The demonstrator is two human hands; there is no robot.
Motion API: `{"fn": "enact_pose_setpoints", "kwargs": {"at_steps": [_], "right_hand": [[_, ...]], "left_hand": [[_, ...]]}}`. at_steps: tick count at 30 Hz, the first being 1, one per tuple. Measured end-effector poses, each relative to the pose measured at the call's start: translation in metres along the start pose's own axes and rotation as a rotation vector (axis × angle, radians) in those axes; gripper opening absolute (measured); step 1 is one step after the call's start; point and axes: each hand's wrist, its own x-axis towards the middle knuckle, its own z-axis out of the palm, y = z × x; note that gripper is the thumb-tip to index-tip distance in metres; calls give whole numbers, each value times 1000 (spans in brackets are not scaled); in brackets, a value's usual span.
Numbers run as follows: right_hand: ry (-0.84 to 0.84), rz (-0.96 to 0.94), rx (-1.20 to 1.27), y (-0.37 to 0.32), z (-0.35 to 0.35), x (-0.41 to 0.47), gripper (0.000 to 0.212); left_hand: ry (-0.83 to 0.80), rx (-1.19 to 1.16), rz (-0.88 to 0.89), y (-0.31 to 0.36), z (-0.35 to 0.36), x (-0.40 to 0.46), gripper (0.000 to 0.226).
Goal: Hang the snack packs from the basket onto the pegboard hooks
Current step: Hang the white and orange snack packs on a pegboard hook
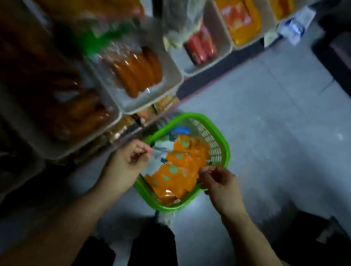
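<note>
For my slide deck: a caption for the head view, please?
Both hands pinch snack packs over a green basket.

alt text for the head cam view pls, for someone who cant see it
Seen from above, a person's left hand and right hand each pinch an end of an orange snack pack over a green basket of similar packs on a grey floor. White shelf trays of packaged snacks sit to the left; the picture is blurred.
</note>
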Motion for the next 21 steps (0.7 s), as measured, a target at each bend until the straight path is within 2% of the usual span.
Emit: {"fn": "enact_pose_setpoints", "kwargs": {"at_steps": [2,4,8,10,12,14,15,18,21], "right_hand": [[-29,68,-125,55,1,48,17],[-75,96,-317,106,8,95,6],[-180,93,-708,179,23,183,26],[-174,7,-827,194,32,228,39],[-149,-117,-902,199,42,272,56],[-161,-217,-979,198,50,310,72],[-180,-243,-1052,200,55,326,74],[-230,-274,-1227,211,66,351,56],[-228,-274,-1260,225,64,351,48]], "left_hand": [[-16,72,-48,-63,38,33,34],[-13,110,-106,-130,71,61,30],[-56,190,-339,-236,130,102,11],[-164,254,-427,-270,154,115,21],[-252,301,-412,-295,175,129,30],[-289,237,-455,-303,191,145,35],[-251,203,-464,-303,196,154,36],[-83,23,-602,-296,205,179,37],[49,-395,-893,-284,208,195,22]]}}
